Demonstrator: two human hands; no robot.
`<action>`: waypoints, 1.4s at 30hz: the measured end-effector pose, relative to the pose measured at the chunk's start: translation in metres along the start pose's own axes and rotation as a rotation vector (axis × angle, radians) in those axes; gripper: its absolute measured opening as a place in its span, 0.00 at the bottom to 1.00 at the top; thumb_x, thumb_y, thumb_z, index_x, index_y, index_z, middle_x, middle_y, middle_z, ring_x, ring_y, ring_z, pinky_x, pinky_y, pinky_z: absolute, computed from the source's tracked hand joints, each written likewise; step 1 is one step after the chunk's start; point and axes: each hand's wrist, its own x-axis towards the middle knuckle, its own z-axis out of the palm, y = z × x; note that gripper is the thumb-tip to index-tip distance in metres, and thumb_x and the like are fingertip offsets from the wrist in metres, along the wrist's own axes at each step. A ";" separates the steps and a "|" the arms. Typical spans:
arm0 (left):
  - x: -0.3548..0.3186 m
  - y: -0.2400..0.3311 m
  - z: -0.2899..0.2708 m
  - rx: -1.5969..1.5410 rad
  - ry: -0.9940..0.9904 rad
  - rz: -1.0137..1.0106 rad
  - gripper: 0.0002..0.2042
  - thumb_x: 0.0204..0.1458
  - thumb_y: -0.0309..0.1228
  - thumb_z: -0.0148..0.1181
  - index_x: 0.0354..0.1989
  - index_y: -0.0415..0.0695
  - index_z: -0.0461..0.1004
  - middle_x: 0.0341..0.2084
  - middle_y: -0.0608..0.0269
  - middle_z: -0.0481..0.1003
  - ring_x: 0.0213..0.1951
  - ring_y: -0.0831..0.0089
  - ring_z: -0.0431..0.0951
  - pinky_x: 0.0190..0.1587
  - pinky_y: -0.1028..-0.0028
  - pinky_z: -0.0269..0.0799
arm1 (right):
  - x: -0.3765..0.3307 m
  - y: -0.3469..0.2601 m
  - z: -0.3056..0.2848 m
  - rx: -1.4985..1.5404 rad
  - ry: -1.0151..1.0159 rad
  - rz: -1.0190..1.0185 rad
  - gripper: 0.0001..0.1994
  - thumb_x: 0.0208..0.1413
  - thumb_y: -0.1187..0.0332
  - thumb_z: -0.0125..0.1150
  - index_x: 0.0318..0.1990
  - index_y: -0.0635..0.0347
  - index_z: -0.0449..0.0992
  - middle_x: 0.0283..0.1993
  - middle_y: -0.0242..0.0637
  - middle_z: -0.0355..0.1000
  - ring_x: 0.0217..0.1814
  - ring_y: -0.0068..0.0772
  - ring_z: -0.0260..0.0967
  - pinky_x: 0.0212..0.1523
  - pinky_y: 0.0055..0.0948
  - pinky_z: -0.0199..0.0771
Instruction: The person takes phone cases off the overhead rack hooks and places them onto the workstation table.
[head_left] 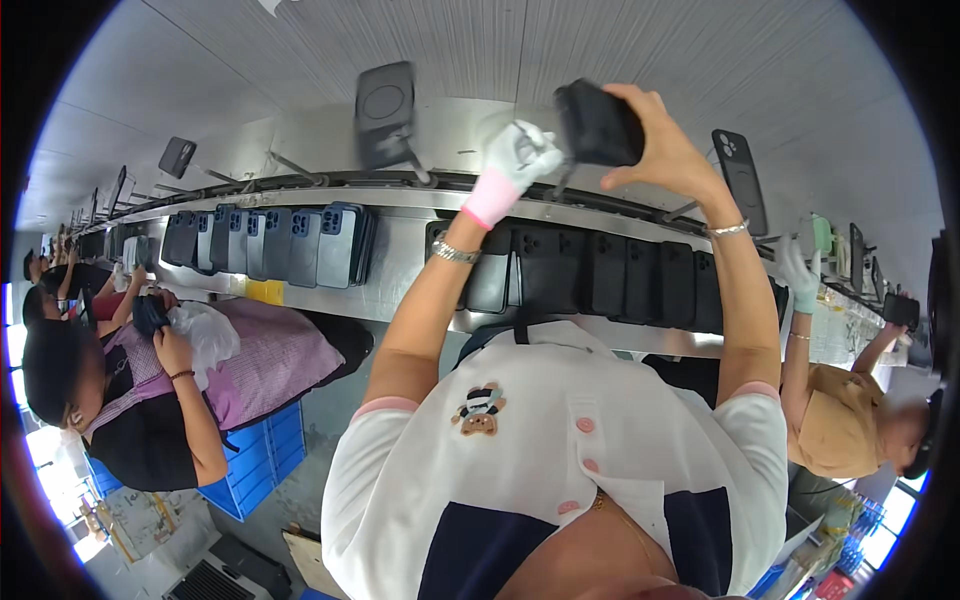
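Note:
My right hand (672, 145), bare with a bracelet at the wrist, grips a black phone case (600, 122) between thumb and fingers. The case is slightly blurred, above a peg of the rail. Close to its left side is my left hand (520, 158), in a white glove with a pink cuff. Its fingers are curled in; whatever they may hold is hidden. Left of it, a dark phone case (385, 115) with a ring on its back stands on a peg, blurred. Another black case (740, 180) with camera holes stands on a peg to the right.
Below the rail (340, 180), a metal ledge holds a row of black cases (625, 278) before me and blue-grey cases (340, 245) to the left. Co-workers sit at the left (150, 400) and right (840, 420). A blue crate (260, 460) stands at lower left.

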 end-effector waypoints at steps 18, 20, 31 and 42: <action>-0.077 -0.074 -0.032 0.002 0.066 -0.337 0.17 0.57 0.26 0.59 0.54 0.37 0.69 0.45 0.60 0.76 0.50 0.74 0.75 0.56 0.74 0.71 | -0.077 0.112 -0.091 -0.208 0.250 0.176 0.47 0.40 0.49 0.73 0.65 0.68 0.58 0.65 0.52 0.59 0.69 0.48 0.56 0.67 0.39 0.55; -0.093 -0.063 -0.069 0.090 0.212 -0.257 0.16 0.57 0.27 0.60 0.53 0.37 0.71 0.43 0.61 0.77 0.48 0.77 0.76 0.53 0.75 0.71 | -0.069 0.092 -0.086 -0.147 0.307 0.214 0.49 0.39 0.44 0.74 0.64 0.66 0.59 0.64 0.49 0.60 0.66 0.46 0.58 0.65 0.39 0.57; -0.101 0.046 -0.259 0.532 1.007 0.055 0.65 0.36 0.35 0.78 0.70 0.35 0.25 0.71 0.39 0.35 0.72 0.53 0.43 0.71 0.65 0.44 | 0.057 -0.064 0.041 0.258 0.259 -0.159 0.55 0.28 0.39 0.76 0.63 0.62 0.61 0.62 0.37 0.65 0.65 0.36 0.60 0.65 0.36 0.58; -0.044 0.041 -0.268 0.047 0.944 0.185 0.05 0.60 0.25 0.54 0.41 0.41 0.65 0.23 0.69 0.69 0.28 0.73 0.78 0.35 0.75 0.74 | 0.127 -0.079 0.108 0.785 -0.011 -0.248 0.46 0.39 0.58 0.79 0.64 0.57 0.54 0.63 0.37 0.64 0.67 0.33 0.60 0.66 0.31 0.61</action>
